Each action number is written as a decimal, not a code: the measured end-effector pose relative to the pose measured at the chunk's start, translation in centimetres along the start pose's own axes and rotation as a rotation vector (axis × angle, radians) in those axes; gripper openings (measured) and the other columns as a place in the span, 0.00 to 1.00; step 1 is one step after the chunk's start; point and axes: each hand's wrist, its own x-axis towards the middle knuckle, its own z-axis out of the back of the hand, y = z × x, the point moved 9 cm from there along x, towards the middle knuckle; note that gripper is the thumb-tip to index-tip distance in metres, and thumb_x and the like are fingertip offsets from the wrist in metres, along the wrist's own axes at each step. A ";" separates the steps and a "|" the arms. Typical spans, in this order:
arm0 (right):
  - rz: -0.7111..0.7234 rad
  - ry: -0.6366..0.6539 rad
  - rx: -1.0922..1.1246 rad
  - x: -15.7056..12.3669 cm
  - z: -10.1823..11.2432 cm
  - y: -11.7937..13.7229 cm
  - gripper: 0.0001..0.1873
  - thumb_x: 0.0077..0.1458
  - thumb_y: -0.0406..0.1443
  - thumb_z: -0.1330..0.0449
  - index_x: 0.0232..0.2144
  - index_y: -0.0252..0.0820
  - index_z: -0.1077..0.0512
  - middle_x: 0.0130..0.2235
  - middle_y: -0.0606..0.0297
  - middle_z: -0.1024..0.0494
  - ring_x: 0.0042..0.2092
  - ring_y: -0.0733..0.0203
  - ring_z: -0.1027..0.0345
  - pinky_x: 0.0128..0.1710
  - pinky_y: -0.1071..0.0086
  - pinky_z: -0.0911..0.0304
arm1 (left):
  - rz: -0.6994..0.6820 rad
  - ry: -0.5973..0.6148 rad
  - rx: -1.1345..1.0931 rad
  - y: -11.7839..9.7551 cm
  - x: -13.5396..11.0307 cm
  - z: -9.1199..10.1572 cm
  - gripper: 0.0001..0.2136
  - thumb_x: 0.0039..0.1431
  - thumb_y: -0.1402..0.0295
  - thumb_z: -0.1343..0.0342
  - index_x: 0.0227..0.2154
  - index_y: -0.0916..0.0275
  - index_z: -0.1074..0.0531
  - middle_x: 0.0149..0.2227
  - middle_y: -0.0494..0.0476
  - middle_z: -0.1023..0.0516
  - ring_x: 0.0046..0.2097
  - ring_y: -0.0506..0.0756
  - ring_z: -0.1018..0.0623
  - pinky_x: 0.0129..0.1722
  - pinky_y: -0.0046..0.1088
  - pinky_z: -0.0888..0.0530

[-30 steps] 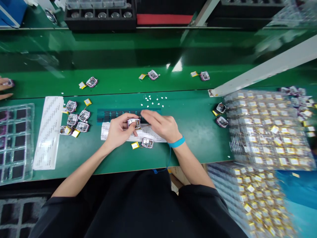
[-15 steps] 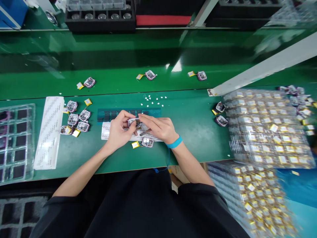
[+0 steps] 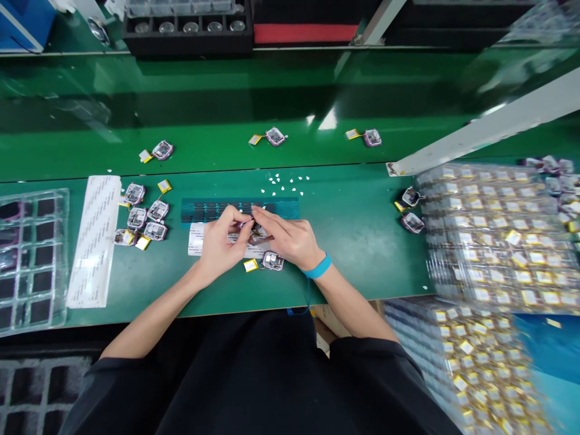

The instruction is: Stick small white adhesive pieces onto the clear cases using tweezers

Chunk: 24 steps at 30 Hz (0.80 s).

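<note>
Over the printed white sheet (image 3: 196,238), my left hand (image 3: 223,240) pinches a small watch-like housing (image 3: 247,225) with a circuit board inside, now mostly hidden by the fingers. My right hand (image 3: 292,240) meets it from the other side, its fingertips at the housing. A slim grey tool (image 3: 261,240) juts from under the right palm; its exact kind is unclear. Just below the hands lies another open housing (image 3: 272,260) with a wired yellow-edged battery (image 3: 250,265). A teal strip with dark markings (image 3: 285,208) runs behind my fingers.
Several housings with batteries (image 3: 155,231) cluster at left beside a long white sheet (image 3: 94,241) and a clear tray (image 3: 63,260). Small white pieces (image 3: 278,181) are scattered behind the hands. Stacked clear trays of batteries (image 3: 489,241) stand at right, below a slanted white post (image 3: 489,124).
The housing has tilted between my fingers, so its board shows less. My right hand has closed in slightly toward the left. The whole view has shifted a little.
</note>
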 end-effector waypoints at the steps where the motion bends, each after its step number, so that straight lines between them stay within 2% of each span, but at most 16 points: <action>1: 0.010 -0.006 -0.013 0.0 0.1 0.1 0.30 0.60 0.22 0.50 0.61 0.40 0.29 0.61 0.59 0.26 0.47 0.55 0.19 0.39 0.66 0.19 | -0.003 0.003 0.005 0.0 0.0 0.0 0.04 0.64 0.73 0.43 0.34 0.60 0.32 0.25 0.45 0.25 0.24 0.47 0.22 0.24 0.19 0.26; 5: 0.013 0.015 -0.036 0.2 0.3 0.1 0.27 0.65 0.24 0.51 0.61 0.40 0.29 0.62 0.59 0.26 0.44 0.57 0.18 0.35 0.67 0.21 | 0.035 0.011 -0.035 0.5 -0.2 -0.1 0.04 0.65 0.71 0.42 0.34 0.60 0.31 0.26 0.47 0.24 0.26 0.48 0.20 0.24 0.20 0.25; 9: -0.027 -0.002 0.192 0.7 1.1 -0.2 0.23 0.68 0.28 0.52 0.60 0.41 0.28 0.58 0.59 0.22 0.51 0.57 0.21 0.42 0.66 0.23 | 0.154 0.066 -0.196 1.5 -0.3 -0.8 0.05 0.66 0.69 0.42 0.35 0.59 0.33 0.24 0.45 0.24 0.23 0.48 0.20 0.23 0.21 0.24; 10: -0.061 -0.013 0.279 0.9 1.2 -0.5 0.21 0.69 0.30 0.51 0.57 0.41 0.26 0.54 0.59 0.19 0.49 0.58 0.21 0.42 0.66 0.24 | 0.178 0.078 -0.234 1.7 -0.3 -1.0 0.06 0.66 0.68 0.42 0.34 0.59 0.33 0.24 0.45 0.24 0.22 0.48 0.20 0.22 0.21 0.25; 12: -0.161 -0.027 0.434 1.3 1.3 -1.2 0.16 0.71 0.35 0.49 0.49 0.41 0.22 0.41 0.62 0.16 0.36 0.62 0.22 0.35 0.68 0.28 | 0.214 0.093 -0.282 1.8 -0.3 -1.2 0.06 0.66 0.68 0.41 0.34 0.59 0.34 0.23 0.45 0.24 0.21 0.48 0.21 0.21 0.21 0.25; 14: -0.280 -0.039 0.537 1.5 1.1 -1.9 0.18 0.71 0.40 0.47 0.36 0.41 0.21 0.26 0.68 0.22 0.24 0.67 0.35 0.26 0.70 0.38 | 0.236 0.102 -0.310 1.9 -0.3 -1.4 0.07 0.65 0.68 0.41 0.34 0.59 0.34 0.24 0.45 0.24 0.20 0.48 0.22 0.20 0.20 0.27; 16: -0.392 -0.052 0.617 1.5 0.6 -2.5 0.21 0.70 0.44 0.45 0.28 0.41 0.24 0.21 0.72 0.30 0.22 0.69 0.43 0.23 0.69 0.46 | 0.246 0.101 -0.328 1.9 -0.3 -1.4 0.07 0.65 0.67 0.41 0.34 0.59 0.34 0.23 0.45 0.24 0.19 0.47 0.23 0.19 0.20 0.28; 18: -0.478 -0.062 0.737 1.3 -0.1 -2.9 0.19 0.67 0.46 0.42 0.29 0.40 0.24 0.23 0.71 0.28 0.24 0.69 0.42 0.25 0.70 0.45 | 0.259 0.096 -0.343 2.0 -0.4 -1.5 0.09 0.66 0.64 0.40 0.34 0.59 0.34 0.23 0.44 0.25 0.19 0.47 0.23 0.18 0.20 0.28; 21: -0.561 -0.078 0.956 0.9 -1.4 -3.2 0.17 0.62 0.49 0.37 0.35 0.41 0.22 0.31 0.67 0.20 0.29 0.67 0.31 0.30 0.71 0.37 | 0.269 0.091 -0.359 2.2 -0.6 -1.7 0.09 0.65 0.63 0.40 0.35 0.58 0.35 0.25 0.45 0.25 0.19 0.47 0.24 0.19 0.21 0.27; 24: -0.620 -0.112 1.010 0.6 -1.9 -3.4 0.19 0.58 0.51 0.34 0.35 0.41 0.20 0.32 0.65 0.18 0.30 0.65 0.28 0.30 0.70 0.33 | 0.241 0.097 -0.352 2.0 -0.7 -1.9 0.08 0.65 0.66 0.40 0.37 0.58 0.35 0.26 0.45 0.24 0.20 0.47 0.24 0.21 0.23 0.26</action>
